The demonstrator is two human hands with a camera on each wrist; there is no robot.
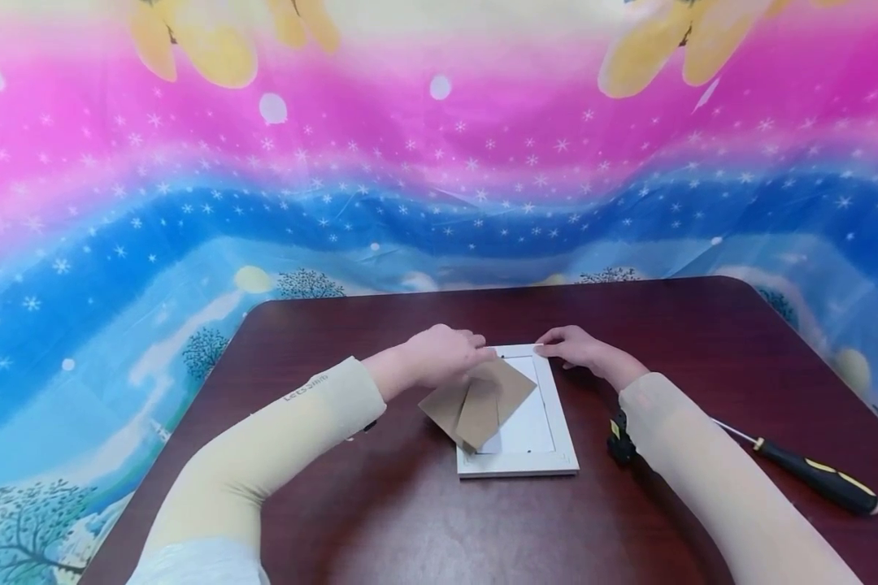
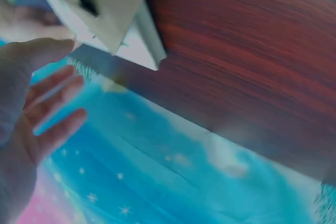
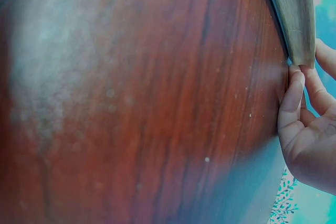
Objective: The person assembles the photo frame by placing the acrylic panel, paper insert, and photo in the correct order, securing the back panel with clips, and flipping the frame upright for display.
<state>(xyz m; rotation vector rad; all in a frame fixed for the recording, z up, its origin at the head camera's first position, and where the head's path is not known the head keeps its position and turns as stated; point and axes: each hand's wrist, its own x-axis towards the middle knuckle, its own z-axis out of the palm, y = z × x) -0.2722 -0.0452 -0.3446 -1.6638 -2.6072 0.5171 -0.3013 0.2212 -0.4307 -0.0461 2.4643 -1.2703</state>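
A white picture frame (image 1: 515, 465) lies on the table. Across it sits a brown backing board (image 1: 514, 383), turned askew, with a narrow stand flap (image 1: 477, 412) on it. At the frame's far left corner is my left hand (image 1: 442, 355); in the left wrist view its fingers (image 2: 55, 90) are spread, with the thumb tip close to the frame's edge. Whether it touches the board cannot be told. My right hand (image 1: 576, 348) pinches the frame's far right corner; the right wrist view shows thumb and fingers (image 3: 291, 100) on the frame's end (image 3: 300, 30).
To the right lies a screwdriver (image 1: 819, 475) with a black and yellow handle. A small black and yellow object (image 1: 618, 439) is partly hidden by the right sleeve. Behind the dark red table (image 1: 366, 528) hangs a colourful printed cloth (image 1: 439, 162).
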